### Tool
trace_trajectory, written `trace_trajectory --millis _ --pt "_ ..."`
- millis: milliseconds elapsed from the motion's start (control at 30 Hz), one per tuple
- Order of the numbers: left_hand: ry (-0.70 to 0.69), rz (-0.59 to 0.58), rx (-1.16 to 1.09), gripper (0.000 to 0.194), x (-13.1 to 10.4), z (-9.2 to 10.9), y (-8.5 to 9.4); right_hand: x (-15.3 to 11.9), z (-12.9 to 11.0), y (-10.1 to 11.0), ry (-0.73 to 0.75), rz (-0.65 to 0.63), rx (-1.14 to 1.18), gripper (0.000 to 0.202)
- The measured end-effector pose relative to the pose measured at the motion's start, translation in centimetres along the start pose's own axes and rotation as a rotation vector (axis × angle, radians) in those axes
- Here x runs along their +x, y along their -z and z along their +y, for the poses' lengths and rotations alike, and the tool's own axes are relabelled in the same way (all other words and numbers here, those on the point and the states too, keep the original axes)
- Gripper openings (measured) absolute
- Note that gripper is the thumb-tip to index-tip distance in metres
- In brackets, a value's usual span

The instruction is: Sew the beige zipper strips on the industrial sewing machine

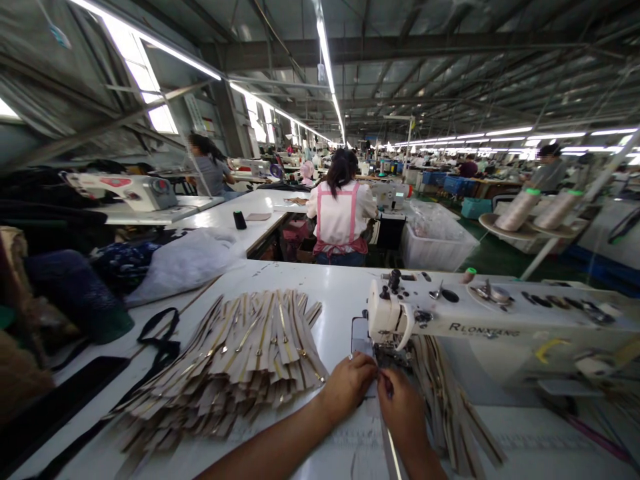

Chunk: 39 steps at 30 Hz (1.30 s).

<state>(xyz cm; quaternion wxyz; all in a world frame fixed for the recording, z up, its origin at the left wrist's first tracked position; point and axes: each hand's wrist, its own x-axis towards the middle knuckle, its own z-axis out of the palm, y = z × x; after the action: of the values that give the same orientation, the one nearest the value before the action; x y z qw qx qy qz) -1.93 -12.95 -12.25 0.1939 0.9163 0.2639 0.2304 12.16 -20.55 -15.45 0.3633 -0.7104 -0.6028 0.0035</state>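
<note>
My left hand [349,381], with a ring on one finger, pinches the end of a zipper just in front of the needle area of a white sewing machine [480,313]. Right beside it, my right hand [404,408] also has its fingers closed on the zipper. The rest of this zipper [393,457] runs down toward me with a bright gold line of teeth. To the left lies a wide fanned pile of beige zippers [250,360] with gold teeth and metal sliders. More beige zippers [443,400] hang in a bunch to the right of the needle area.
A black strap [163,333] and a clear plastic bag [187,263] lie left of the pile. Thread cones [520,208] stand on a rack at the right. Ahead, a co-worker [343,207] sits with their back to me near a white bin [437,243].
</note>
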Motion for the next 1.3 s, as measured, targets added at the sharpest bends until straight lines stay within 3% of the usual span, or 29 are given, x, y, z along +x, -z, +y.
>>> trace_trajectory --millis 533,1300 --pt "-0.101 -0.036 0.037 0.031 0.2 0.3 0.2 0.1 0.1 0.6 -0.039 -0.021 -0.073 0.031" --pt "-0.109 -0.082 0.132 0.027 1.0 0.5 0.6 0.2 0.0 0.5 0.039 -0.021 -0.171 0.032"
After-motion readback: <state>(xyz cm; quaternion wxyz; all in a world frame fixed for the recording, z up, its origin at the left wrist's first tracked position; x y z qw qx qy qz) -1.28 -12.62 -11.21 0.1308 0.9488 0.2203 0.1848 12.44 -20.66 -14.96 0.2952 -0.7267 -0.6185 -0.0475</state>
